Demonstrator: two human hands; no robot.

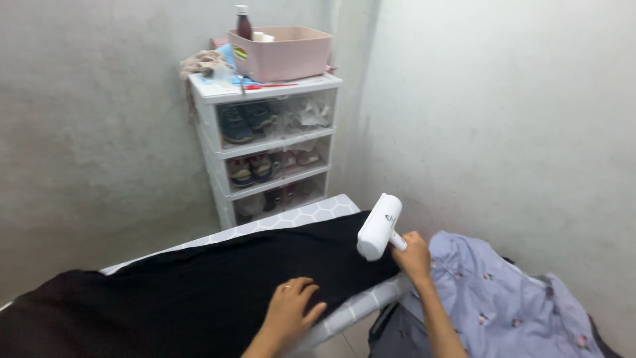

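left hand (291, 308) lies spread, pinning the black cloth (199, 292) flat; right hand (412, 255) grips the white roller (379, 227) by its handle, lifted above it.

Open passage: the black cloth (199, 292) lies flat across the worktop (311, 215), leaving bare room over its left and middle stretch and over the uncovered far strip. Obstructions: the left hand (291, 308) pressed on the near edge, the right hand (414, 255) holding a white roller (379, 227) at the right end, and a lilac garment heap (503, 298) just right. Far bounds: drawer unit (271, 142) topped by a pink basket (281, 53), walls close behind.
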